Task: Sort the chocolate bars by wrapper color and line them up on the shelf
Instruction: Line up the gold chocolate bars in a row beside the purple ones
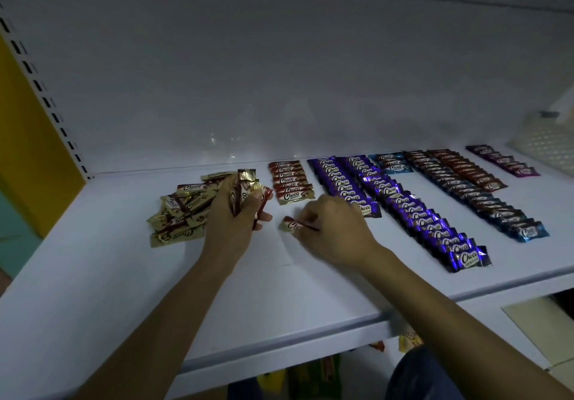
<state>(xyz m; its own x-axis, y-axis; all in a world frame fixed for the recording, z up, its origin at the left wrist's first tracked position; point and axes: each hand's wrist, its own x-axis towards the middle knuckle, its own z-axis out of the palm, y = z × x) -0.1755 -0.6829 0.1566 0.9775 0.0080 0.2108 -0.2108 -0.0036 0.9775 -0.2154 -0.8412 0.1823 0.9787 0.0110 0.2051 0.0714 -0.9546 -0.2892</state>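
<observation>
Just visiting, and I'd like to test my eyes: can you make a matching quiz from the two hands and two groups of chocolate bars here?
1 left hand
2 right hand
3 gold heap
4 magenta row

a at the far right of the shelf
b grips a bunch of bars
c lies loose at the left
d pinches a single bar

Pairs: 1-b, 2-d, 3-c, 4-a

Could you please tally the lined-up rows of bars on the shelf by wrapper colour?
Red-gold row: 1
Purple rows: 2
Blue rows: 2
Dark red row: 1
Magenta row: 1
Total: 7
</observation>
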